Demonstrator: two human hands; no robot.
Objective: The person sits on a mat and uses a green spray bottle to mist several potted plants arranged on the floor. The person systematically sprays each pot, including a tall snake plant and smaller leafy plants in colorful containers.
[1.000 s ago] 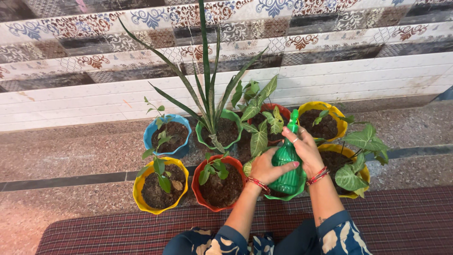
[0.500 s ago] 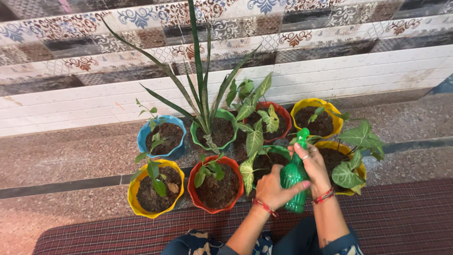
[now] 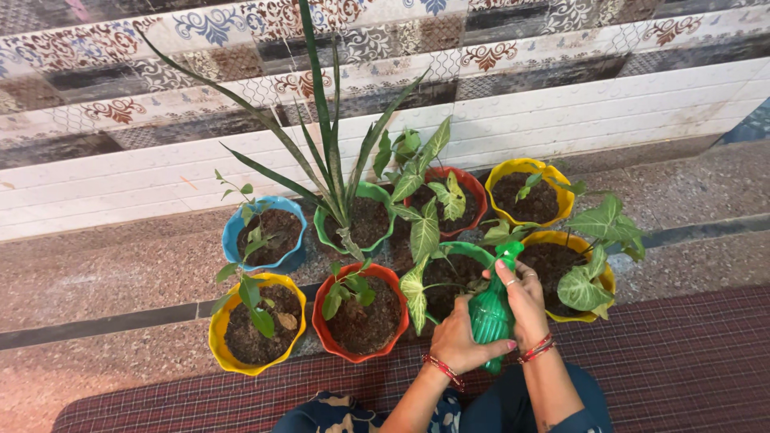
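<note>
Both my hands hold a green ribbed spray bottle upright over the near edge of a green pot. My left hand wraps the bottle's lower body. My right hand grips its neck, fingers by the green nozzle. The green pot holds dark soil and a plant with pale-veined pointed leaves. Red bangles ring both wrists.
Several coloured pots of soil and small plants stand in two rows on the speckled stone floor: blue, yellow, red, a tall spiky plant. A patterned tile wall rises behind. A dark checked mat lies beneath me.
The bottle and both hands have come down and toward me, from over the pots to the green pot's near edge. The view has shifted slightly.
</note>
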